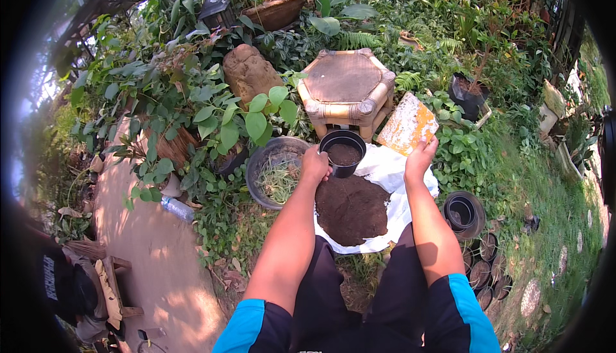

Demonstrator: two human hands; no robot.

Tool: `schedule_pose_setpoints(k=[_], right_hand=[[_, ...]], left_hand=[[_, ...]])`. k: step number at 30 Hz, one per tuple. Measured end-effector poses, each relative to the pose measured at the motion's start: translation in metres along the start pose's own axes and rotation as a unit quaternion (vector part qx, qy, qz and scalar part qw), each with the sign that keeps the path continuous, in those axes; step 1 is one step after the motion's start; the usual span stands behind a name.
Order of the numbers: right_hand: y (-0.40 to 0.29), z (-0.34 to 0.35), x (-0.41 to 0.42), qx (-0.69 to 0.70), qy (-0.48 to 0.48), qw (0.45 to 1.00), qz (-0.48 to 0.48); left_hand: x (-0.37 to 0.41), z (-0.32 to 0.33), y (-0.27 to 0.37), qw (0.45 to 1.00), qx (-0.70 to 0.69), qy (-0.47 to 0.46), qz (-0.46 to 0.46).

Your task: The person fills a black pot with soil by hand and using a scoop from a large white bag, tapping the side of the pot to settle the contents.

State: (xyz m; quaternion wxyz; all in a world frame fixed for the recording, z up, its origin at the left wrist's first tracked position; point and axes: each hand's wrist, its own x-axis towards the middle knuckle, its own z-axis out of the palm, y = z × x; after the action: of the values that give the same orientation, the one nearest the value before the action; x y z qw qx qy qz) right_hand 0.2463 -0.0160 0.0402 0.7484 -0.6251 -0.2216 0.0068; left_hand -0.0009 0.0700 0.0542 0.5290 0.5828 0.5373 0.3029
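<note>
My left hand [316, 165] grips the rim of a black plastic plant pot [342, 153], which has dark soil inside. The pot is held above a mound of dark soil [353, 211] spread on a white plastic sheet [385, 168]. In my right hand [421, 157] is the lower corner of a flat board [409, 123], orange with worn white patches. That board is tilted beside the bamboo stool [347, 76]. My right thumb rests on its face; the other fingers are partly hidden behind it.
A basin [252, 170] of cut grass stands left of the soil. To the right are nested empty pots [460, 211] and several small soil-filled pots [480, 273]. A large stone [250, 71] and a plastic bottle [177, 208] lie leftward. Another person [72, 290] sits at far left.
</note>
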Motion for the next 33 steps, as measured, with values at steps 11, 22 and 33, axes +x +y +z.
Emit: schedule_pose_setpoints(k=[11, 22, 33], right_hand=[[0.011, -0.013, 0.010, 0.006, -0.014, 0.999, 0.046], [0.020, -0.017, 0.011, -0.011, -0.044, 0.997, 0.060], [0.069, -0.023, -0.002, -0.271, -0.253, 0.928, 0.027]], left_hand=[[0.002, -0.010, 0.004, 0.999, 0.008, -0.047, 0.007], [-0.008, -0.009, 0.010, 0.999, -0.005, -0.045, 0.022], [-0.002, -0.004, 0.010, 0.999, 0.038, -0.015, 0.024]])
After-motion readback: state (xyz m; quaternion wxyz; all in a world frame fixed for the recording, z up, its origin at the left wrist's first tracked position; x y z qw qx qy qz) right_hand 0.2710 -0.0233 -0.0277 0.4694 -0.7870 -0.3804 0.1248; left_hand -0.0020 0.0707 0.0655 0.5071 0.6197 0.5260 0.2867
